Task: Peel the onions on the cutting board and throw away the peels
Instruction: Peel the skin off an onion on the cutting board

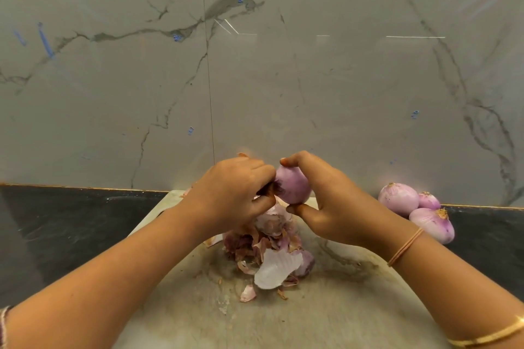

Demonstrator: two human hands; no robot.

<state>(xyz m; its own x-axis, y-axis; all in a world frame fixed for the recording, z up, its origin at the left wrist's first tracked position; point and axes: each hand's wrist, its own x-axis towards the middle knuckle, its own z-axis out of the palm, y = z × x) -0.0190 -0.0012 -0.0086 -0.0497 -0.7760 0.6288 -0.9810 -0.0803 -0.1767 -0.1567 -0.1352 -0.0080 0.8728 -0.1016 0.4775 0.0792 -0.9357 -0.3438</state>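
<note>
Right hand (326,207) gripping onion (293,184), left hand (235,193) pinching its peel (269,188), cutting board (283,320), black counter (71,221), marble wall (113,65)

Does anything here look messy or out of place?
Only the expected mess: a heap of onion peels litters the cutting board, and three peeled onions sit off it on the dark counter.

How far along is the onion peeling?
Done: three peeled onions lie right of the cutting board. In hand: right hand holds an onion, left hand pulls its skin. Left: the peel pile on the board is not yet binned.
</note>
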